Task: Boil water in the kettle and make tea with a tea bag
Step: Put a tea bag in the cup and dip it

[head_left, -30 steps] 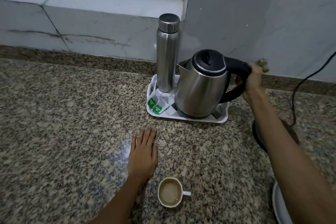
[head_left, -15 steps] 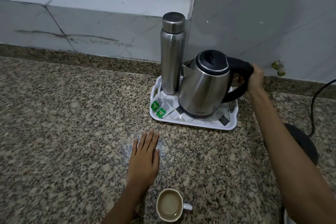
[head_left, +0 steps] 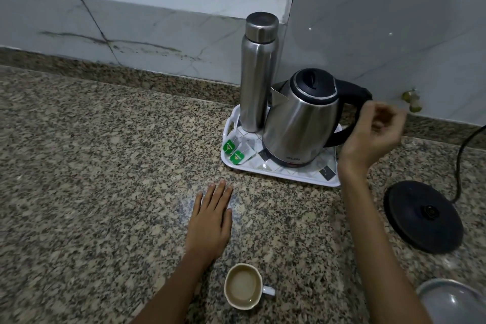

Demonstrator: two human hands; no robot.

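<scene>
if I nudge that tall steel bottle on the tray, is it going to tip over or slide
Probably tip before it slides: the steel bottle stands tall and narrow on a small base. Its smooth shiny wall likely makes it slippery to grip. The kettle close beside it might catch a fall that way; toward the tray's low rim, nothing would. Its weight can't be judged: contents are hidden.

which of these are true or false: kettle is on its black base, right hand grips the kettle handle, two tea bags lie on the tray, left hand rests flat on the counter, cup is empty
1. The kettle is on its black base: false, it stands on the tray.
2. The right hand grips the handle: false, it is off it.
3. Two tea bags lie on the tray: true.
4. The left hand rests flat on the counter: true.
5. The cup is empty: false, it holds pale liquid.
</scene>
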